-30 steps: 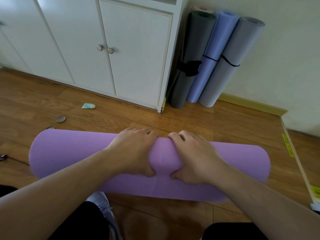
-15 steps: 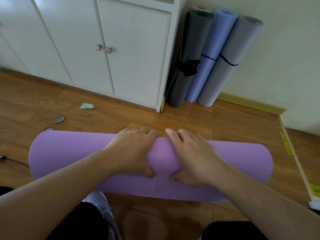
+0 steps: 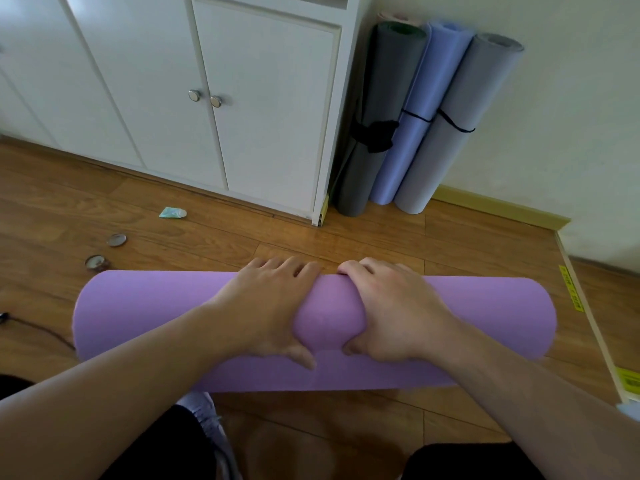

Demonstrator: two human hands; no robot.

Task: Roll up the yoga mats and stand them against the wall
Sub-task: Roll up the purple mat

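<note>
Mat status: purple yoga mat (image 3: 138, 317) lies rolled up on the wood floor (image 3: 346, 237), its length running left-right, in front of the white cabinet (image 3: 207, 98). Left hand (image 3: 270, 313) and right hand (image 3: 394, 313) sit side by side on the roll's middle, close but not touching. On both, the fingers curl over the far edge of the roll and the thumbs press into the near side, so each hand grips the mat. Just right of the cabinet, three rolled mats stand leaning against the wall (image 3: 571, 116): dark grey mat (image 3: 377, 98) touching the cabinet's side, blue mat (image 3: 415, 133) next, light grey mat (image 3: 460, 109) furthest from it. Each has a black strap round its middle. On the floor in front of the cabinet's left doors: a small teal wrapper (image 3: 172, 212) and two round metal lids (image 3: 116, 240), one touching the purple roll's far left end. Grey shoe (image 3: 204, 410) shows under the roll's near edge.
</note>
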